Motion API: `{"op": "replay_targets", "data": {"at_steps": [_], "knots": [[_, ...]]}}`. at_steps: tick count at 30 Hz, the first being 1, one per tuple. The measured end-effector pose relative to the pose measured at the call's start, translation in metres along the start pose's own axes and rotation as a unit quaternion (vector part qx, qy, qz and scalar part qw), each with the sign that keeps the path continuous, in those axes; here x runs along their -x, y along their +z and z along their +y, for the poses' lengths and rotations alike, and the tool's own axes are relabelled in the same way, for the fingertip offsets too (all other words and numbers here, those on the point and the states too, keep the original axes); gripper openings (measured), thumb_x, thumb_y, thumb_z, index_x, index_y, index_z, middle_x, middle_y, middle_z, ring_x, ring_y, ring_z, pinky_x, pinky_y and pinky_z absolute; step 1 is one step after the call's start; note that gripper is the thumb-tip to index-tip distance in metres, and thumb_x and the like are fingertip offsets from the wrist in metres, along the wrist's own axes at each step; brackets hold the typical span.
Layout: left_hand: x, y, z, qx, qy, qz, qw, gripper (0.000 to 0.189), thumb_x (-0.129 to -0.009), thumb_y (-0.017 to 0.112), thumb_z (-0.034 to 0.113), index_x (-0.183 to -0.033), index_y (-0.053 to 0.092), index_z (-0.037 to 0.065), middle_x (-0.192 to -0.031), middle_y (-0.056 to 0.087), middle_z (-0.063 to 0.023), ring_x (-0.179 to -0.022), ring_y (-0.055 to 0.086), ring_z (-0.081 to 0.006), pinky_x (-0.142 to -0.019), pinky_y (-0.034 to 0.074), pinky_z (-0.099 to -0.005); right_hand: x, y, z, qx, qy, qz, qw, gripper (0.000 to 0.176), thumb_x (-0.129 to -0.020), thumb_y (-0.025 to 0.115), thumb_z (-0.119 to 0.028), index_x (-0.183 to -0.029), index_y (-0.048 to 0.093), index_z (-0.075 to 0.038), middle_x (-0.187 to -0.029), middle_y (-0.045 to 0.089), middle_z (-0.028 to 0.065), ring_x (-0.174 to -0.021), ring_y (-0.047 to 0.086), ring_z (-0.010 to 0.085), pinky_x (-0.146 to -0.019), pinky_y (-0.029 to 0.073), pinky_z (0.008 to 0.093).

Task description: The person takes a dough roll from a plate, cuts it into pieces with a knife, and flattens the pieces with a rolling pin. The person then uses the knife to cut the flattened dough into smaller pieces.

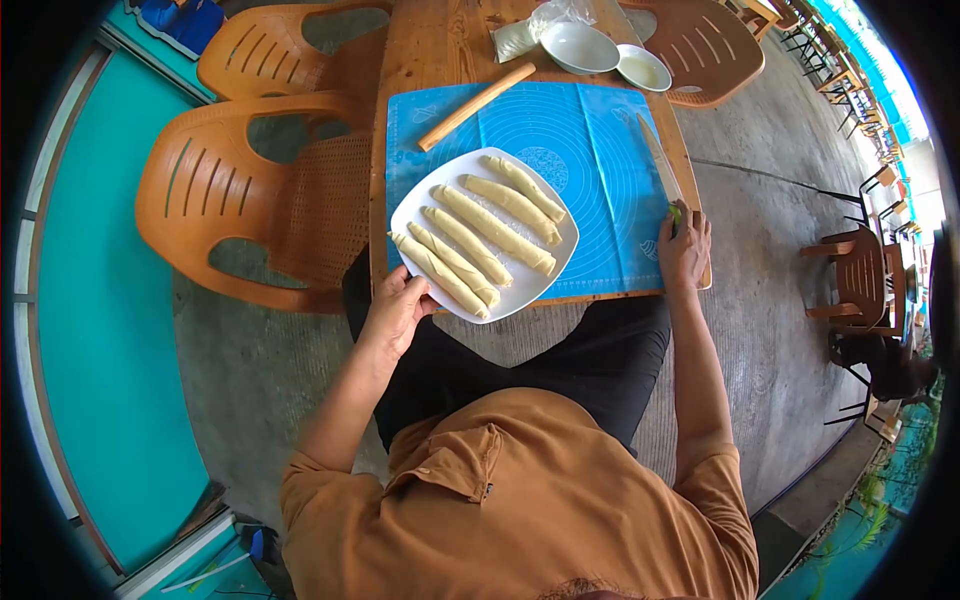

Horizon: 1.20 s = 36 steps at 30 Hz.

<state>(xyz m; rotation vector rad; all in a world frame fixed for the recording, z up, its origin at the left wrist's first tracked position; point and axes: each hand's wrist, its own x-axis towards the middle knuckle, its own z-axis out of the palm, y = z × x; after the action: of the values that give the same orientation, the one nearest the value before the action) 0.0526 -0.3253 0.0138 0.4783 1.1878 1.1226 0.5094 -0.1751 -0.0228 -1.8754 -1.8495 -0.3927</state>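
A white square plate (550, 272) bears several pale rolled dough pieces (480, 222) lying side by side. My left hand (398, 312) grips the plate's near left corner, over the front edge of the blue mat (610, 220). At the mat's right edge, my right hand (684, 250) is closed around the green handle of a knife (658, 158), whose blade points away from me. A wooden rolling pin (477, 106) lies slanted on the mat's far left part, beyond the plate.
Past the mat on the wooden table (440, 45) are a bag of white powder (515, 38), a large bowl (580, 48) and a small dish (643, 68). Orange chairs (290, 190) stand at the left, another (705, 50) at the far right.
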Motion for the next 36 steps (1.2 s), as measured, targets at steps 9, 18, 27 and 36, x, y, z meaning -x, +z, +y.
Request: {"op": "replay_targets", "data": {"at_steps": [9, 18, 27, 36], "knots": [[-0.019, -0.018, 0.021, -0.066, -0.018, -0.019, 0.997, 0.033, -0.11, 0.055, 0.007, -0.14, 0.061, -0.005, -0.134, 0.07, -0.016, -0.12, 0.074, -0.0262, -0.108, 0.061, -0.0456, 0.001, 0.005, 0.002, -0.004, -0.01, 0.004, 1.0, 0.034, -0.103, 0.065, -0.023, -0.133, 0.071, -0.008, -0.124, 0.07, 0.0176, -0.114, 0.066, 0.0397, -0.101, 0.054, 0.05], [-0.036, -0.043, 0.02, -0.027, 0.014, -0.004, 1.0, 0.034, -0.111, 0.056, 0.008, -0.142, 0.06, -0.006, -0.132, 0.071, -0.0177, -0.117, 0.074, -0.0278, -0.107, 0.06, -0.0455, 0.001, 0.004, 0.003, 0.003, -0.005, 0.004, 1.0, 0.034, -0.102, 0.065, -0.022, -0.133, 0.071, -0.008, -0.123, 0.07, 0.0181, -0.114, 0.066, 0.0397, -0.101, 0.054, 0.0502], [-0.052, -0.054, 0.057, -0.022, 0.082, 0.054, 0.995, 0.046, -0.112, 0.061, 0.017, -0.149, 0.051, -0.008, -0.137, 0.067, -0.0223, -0.122, 0.069, -0.0291, -0.105, 0.058, -0.0447, 0.001, 0.004, 0.002, -0.004, -0.006, 0.007, 1.0, 0.034, -0.102, 0.065, -0.022, -0.133, 0.071, -0.008, -0.122, 0.07, 0.0179, -0.114, 0.066, 0.0396, -0.101, 0.054, 0.0504], [-0.078, -0.057, 0.059, -0.054, 0.104, 0.069, 0.991, 0.044, -0.111, 0.064, 0.017, -0.148, 0.057, -0.006, -0.129, 0.071, -0.0155, -0.115, 0.071, -0.0215, -0.097, 0.059, -0.0391, 0.001, 0.004, 0.002, -0.002, -0.009, 0.014, 1.0, 0.034, -0.102, 0.065, -0.021, -0.132, 0.072, -0.008, -0.124, 0.07, 0.0178, -0.116, 0.066, 0.0398, -0.101, 0.054, 0.0505]]}}
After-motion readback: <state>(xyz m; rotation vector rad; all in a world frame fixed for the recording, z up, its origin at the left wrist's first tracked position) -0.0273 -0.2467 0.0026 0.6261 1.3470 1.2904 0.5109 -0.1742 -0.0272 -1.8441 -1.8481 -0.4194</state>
